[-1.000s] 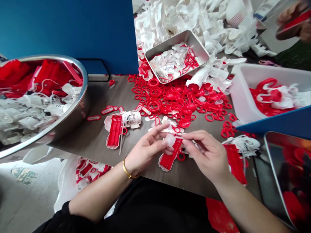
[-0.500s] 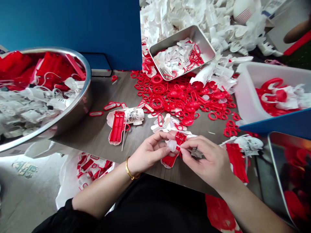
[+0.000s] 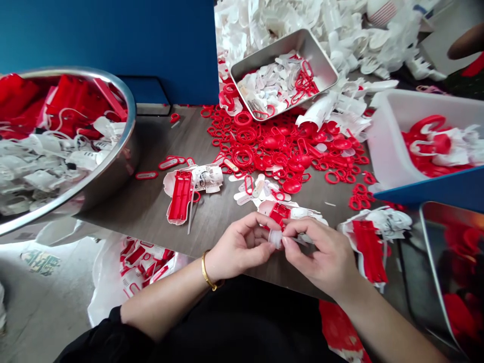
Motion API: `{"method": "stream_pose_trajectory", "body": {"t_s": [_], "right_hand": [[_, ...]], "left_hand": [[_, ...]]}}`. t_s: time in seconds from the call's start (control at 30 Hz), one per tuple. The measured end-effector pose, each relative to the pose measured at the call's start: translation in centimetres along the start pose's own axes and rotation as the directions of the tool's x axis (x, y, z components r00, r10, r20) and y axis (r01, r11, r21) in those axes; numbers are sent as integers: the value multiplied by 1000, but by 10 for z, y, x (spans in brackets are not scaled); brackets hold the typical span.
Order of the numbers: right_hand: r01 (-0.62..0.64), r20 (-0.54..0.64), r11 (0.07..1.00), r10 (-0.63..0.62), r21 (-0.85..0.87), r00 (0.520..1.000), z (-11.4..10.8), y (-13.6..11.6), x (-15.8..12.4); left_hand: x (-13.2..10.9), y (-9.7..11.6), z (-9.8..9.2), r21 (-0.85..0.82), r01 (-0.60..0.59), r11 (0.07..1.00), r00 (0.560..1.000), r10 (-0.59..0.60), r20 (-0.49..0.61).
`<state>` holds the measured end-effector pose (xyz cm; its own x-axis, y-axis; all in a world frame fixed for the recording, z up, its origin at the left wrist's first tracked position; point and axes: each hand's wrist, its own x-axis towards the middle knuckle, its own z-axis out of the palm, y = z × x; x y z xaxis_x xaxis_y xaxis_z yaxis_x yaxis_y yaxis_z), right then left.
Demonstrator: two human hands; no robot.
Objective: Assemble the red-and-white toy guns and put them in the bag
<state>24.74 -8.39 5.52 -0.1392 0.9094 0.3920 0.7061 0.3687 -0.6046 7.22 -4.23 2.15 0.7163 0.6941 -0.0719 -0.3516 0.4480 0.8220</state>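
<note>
Head view, and the action is low and centre: both bare hands are working right over the near edge of the table [image 3: 217, 227]. The left hand [image 3: 238, 247], a gold bangle [image 3: 206, 273] on its wrist, and the right hand [image 3: 317, 254] close in on a red-and-white plastic piece [image 3: 279, 214]. It sits just beyond the fingertips, its long axis running across the frame and dipping slightly to the right. Left fingers [image 3: 260, 224] are curled together against it, and right fingers [image 3: 291, 238] pinch in on a small clear plastic cap [image 3: 276, 239], held between the hands, with the right hand very slightly the closer. Beyond them, a heap of red plastic rings [image 3: 264, 146] spreads across mid-frame. There's a steel tray [image 3: 308, 43] at upper centre, a steel bowl [image 3: 113, 176] at left and a white plastic bin [image 3: 381, 146] at right. Left of centre, a loose red-and-white piece [image 3: 181, 194] carries small black print on its white label, too small to read. No brand is legible. Another person's forearm [image 3: 467, 43] cuts in at upper right.
</note>
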Motion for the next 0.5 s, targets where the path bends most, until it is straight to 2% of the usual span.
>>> {"method": "stream_pose_trajectory", "body": {"t_s": [0.17, 0.33, 0.5], "right_hand": [[1, -5, 999, -1, 32, 1000, -1, 0, -1], [25, -36, 999, -23, 46, 999, -1, 0, -6], [-69, 10, 990, 68, 123, 998, -3, 5, -15]], "left_hand": [[-1, -4, 8, -3, -103, 995, 994, 103, -22], [1, -1, 11, 107, -136, 985, 990, 138, -14], [2, -3, 12, 137, -161, 977, 987, 162, 6]]}}
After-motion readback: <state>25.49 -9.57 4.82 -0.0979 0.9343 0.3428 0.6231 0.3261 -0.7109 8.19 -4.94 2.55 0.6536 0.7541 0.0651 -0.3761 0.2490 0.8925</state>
